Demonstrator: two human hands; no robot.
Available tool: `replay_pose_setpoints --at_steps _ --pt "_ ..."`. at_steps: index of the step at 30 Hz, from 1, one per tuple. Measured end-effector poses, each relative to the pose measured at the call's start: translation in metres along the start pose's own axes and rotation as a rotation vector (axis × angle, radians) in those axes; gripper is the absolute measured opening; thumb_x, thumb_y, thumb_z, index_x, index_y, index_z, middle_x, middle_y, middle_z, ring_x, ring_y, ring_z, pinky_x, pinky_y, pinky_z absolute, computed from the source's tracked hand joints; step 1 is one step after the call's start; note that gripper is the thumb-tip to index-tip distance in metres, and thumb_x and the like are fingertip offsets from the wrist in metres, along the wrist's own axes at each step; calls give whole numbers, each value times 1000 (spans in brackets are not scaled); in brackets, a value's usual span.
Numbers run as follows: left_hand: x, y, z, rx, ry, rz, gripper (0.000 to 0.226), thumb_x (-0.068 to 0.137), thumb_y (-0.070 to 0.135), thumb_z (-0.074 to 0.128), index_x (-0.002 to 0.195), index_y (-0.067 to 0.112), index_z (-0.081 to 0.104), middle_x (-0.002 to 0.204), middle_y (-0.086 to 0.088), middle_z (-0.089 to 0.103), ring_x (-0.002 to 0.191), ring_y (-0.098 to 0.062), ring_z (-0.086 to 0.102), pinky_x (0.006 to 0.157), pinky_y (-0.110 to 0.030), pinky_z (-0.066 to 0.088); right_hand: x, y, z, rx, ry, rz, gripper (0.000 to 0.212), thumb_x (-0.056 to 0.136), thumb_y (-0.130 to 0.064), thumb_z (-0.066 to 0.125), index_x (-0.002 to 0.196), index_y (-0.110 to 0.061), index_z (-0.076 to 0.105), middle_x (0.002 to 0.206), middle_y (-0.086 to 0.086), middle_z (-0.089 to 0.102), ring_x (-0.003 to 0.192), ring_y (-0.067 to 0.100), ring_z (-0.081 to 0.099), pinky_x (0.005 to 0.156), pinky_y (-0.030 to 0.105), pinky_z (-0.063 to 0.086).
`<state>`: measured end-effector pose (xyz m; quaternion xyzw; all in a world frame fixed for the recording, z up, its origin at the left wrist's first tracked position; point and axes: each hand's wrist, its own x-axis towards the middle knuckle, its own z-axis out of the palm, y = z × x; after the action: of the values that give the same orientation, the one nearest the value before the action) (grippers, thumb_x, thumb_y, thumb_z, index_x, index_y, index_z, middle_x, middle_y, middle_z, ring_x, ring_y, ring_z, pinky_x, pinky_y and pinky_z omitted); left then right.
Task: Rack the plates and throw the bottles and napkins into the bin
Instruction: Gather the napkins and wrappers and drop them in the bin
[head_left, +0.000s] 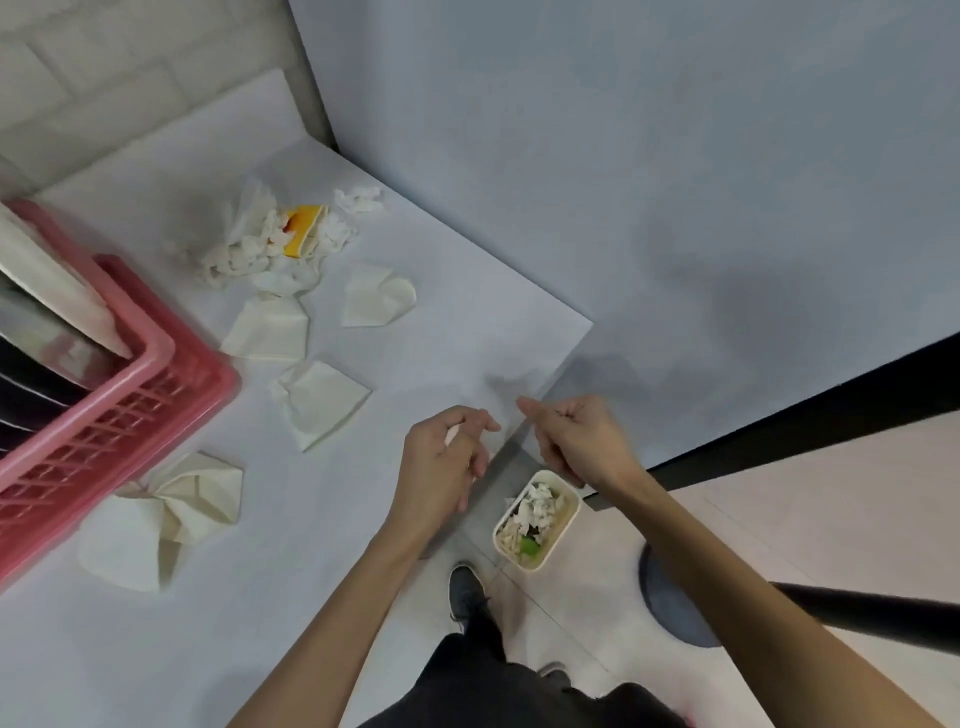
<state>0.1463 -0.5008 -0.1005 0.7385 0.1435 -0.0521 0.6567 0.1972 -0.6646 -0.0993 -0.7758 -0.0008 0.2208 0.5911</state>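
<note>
Head view: white and dark plates (49, 280) stand upright in the pink plastic lattice rack (156, 364), so racking appears complete. The cream rectangular floor bin (570, 514) beside the table corner holds crumpled paper and something green. Outstanding on the white table (467, 338) are four folded cream paper napkins (322, 400) and a crumpled white tissue pile (244, 254). No bottle shows there. The left hand (447, 467) is curled round a white sliver, but its grip cannot be told. The right hand (582, 441) is clenched and empty, above the bin.

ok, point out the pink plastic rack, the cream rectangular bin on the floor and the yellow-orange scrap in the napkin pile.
pink plastic rack (114, 436): head view, latticed side wall.
cream rectangular bin (567, 525): head view, right rim.
yellow-orange scrap (301, 228): head view, middle of its visible face.
</note>
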Motion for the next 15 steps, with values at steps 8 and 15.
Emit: replay_pose_setpoints --at_steps 8,15 --pt "-40 -35 75 122 -87 -10 57 103 39 47 52 12 48 43 0 40 36 -8 34 44 -18 36 -64 76 -52 -13 79 99 57 98 -38 55 49 -12 42 42 0 35 38 13 30 44 20 32" --pt "-51 -101 114 171 -75 -174 58 102 41 46 50 19 34 44 10 35 42 -4 32 49 -21 30 -90 147 -49 -87 50 217 59 104 -30 44 48 -14 44 34 -12 42 33 2 39 44 12 30"
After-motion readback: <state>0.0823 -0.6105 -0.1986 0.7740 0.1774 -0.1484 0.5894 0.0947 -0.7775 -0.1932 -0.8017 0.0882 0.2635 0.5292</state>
